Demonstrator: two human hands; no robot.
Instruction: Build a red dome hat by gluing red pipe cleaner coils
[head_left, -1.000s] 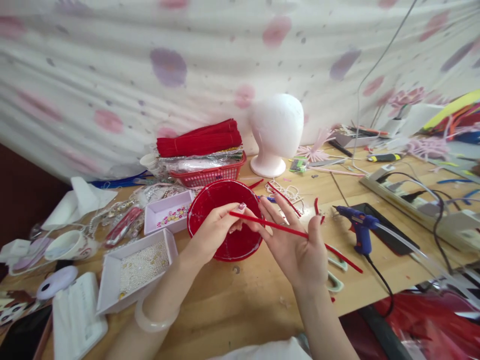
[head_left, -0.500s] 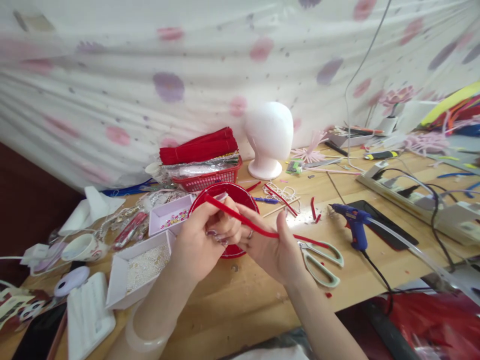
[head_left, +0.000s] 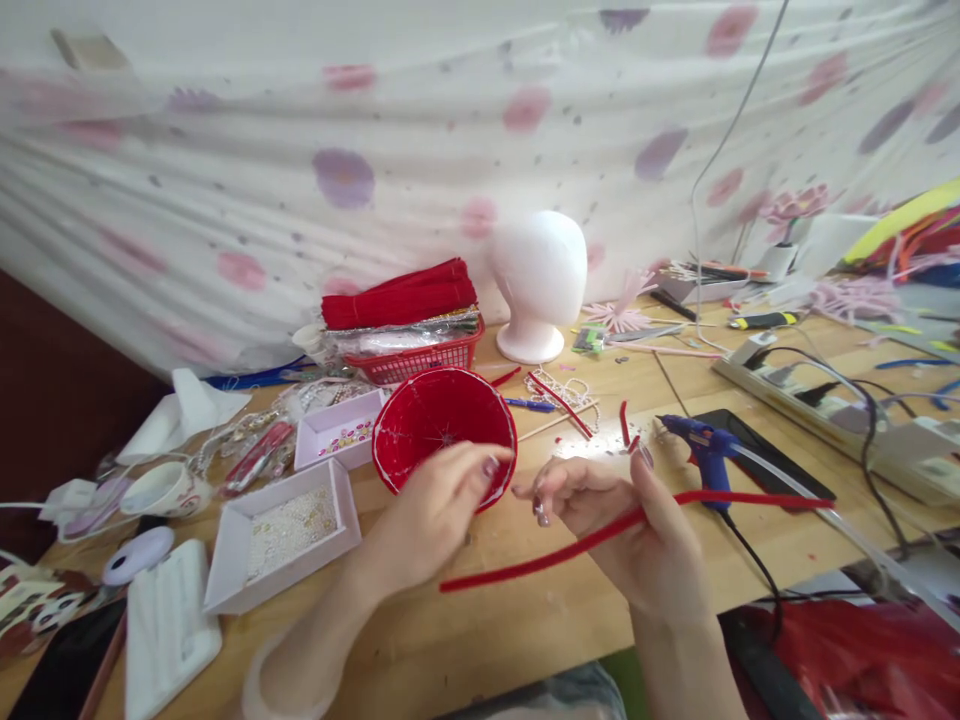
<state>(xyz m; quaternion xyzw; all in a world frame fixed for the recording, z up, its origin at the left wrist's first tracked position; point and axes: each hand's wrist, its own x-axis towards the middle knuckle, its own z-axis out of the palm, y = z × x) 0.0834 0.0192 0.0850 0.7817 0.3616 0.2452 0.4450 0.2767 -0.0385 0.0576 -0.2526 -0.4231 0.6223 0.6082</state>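
Above the near edge of the wooden tabletop (head_left: pixel 517 635), the two hands have parted since half a second ago, so the red chenille stem (head_left: pixel 555 557) now lies slantwise across the right hand (head_left: pixel 637 550) alone, right of and nearer than the red bowl (head_left: pixel 420 420). That right hand traps the stem beneath its thumb against the palm side, its other fingers loosely curled and apart. Beside the bowl's near rim, the left hand (head_left: pixel 427 515) shows nothing held, though whether its thumb meets the fingers I cannot tell.

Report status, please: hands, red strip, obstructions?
Right hand holding red strip under thumb. Left hand before red bowl, nothing seen held. Strip overlaps glue gun in view; contact unclear.
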